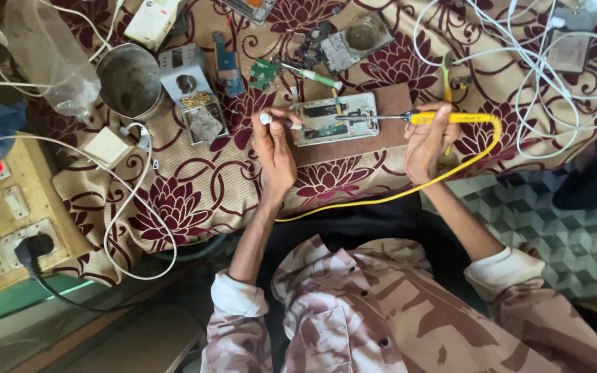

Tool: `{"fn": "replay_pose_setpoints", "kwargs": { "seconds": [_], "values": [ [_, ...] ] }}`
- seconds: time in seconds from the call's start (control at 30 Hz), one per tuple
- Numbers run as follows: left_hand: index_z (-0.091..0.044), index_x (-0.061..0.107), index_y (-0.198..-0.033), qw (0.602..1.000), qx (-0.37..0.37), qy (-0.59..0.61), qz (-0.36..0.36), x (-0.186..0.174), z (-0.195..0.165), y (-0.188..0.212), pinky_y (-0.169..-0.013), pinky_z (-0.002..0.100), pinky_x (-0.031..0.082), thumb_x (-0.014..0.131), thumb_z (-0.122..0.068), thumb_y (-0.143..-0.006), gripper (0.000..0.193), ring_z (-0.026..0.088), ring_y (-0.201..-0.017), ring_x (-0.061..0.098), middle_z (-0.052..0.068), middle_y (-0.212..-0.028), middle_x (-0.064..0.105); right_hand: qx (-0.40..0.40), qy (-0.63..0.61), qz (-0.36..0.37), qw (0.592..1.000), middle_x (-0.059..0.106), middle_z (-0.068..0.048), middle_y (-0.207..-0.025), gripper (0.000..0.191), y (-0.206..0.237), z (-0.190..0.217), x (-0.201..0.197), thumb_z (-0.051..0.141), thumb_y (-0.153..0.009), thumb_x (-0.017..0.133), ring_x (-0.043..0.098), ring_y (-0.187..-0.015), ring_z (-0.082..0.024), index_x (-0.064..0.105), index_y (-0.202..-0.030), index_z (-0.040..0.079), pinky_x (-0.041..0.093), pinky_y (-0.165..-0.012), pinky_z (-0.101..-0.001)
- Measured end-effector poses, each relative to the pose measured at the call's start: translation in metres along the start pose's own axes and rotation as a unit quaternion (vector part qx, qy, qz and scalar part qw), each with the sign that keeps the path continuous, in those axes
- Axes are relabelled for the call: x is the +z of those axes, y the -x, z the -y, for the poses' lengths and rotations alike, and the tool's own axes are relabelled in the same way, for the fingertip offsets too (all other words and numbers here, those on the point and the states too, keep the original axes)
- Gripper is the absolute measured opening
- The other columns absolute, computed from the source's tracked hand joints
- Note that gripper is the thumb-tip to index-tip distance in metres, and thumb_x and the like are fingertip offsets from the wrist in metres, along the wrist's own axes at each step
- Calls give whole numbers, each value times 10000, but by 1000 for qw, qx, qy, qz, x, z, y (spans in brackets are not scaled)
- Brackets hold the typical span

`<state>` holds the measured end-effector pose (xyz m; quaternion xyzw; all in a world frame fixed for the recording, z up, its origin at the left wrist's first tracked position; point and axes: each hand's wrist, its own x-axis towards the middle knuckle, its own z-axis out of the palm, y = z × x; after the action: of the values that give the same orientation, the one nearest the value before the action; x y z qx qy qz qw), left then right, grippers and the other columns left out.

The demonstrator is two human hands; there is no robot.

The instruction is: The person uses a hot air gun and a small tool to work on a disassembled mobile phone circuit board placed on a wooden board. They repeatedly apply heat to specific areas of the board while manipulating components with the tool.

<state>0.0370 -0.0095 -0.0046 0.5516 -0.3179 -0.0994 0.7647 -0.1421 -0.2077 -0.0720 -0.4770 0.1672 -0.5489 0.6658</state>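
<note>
An opened phone [334,117] with its circuit board showing lies on a brown pad [381,135] atop a flowered cloth. My right hand [426,141] grips a yellow-handled soldering iron [450,118]; its metal tip reaches left over the phone's board, and a yellow cord [409,191] loops back from the handle. My left hand [274,148] pinches a thin silver tool [278,121] at the phone's left edge.
A metal cup [131,79], a grey box with small parts [195,93], a green circuit board [264,72], a screwdriver [316,76] and another phone frame [355,41] lie beyond. White cables [540,69] tangle at right. A socket board [8,221] sits at left.
</note>
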Motion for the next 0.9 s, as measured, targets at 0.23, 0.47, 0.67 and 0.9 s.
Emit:
{"fn": "replay_pose_setpoints", "kwargs": {
  "seconds": [0.23,0.47,0.67,0.9],
  "values": [
    [-28,503,-1165,996,17,-73,44,-1,-5,1,-676,268,473,407,-312,-1170,299,107,-741,553,84,-968,697,-23,13,7,1000,560,-101,-983,472,16,-8,-8,495,-1147,413,534,-663,-157,488,-1140,29,459,-605,-256],
    [-29,496,-1162,995,24,-88,47,-1,-10,1,-674,265,481,394,-279,-1169,270,102,-748,563,84,-984,694,-65,57,74,993,542,-124,-960,497,18,-2,-5,516,-1132,414,528,-672,-183,462,-1130,21,452,-599,-260],
    [-21,499,-1157,993,13,-116,36,1,-13,2,-728,280,503,402,-241,-1163,240,128,-796,606,92,-963,709,-39,59,56,996,535,-122,-947,470,22,-1,-10,494,-1159,404,483,-614,-161,457,-1128,28,431,-579,-242],
    [-33,497,-1146,993,41,-107,42,4,-14,-3,-828,302,559,379,-238,-1173,238,153,-893,675,94,-978,711,-60,85,72,992,532,-133,-951,442,19,9,-6,458,-1162,404,515,-622,-168,454,-1111,22,466,-552,-261]
  ]
}}
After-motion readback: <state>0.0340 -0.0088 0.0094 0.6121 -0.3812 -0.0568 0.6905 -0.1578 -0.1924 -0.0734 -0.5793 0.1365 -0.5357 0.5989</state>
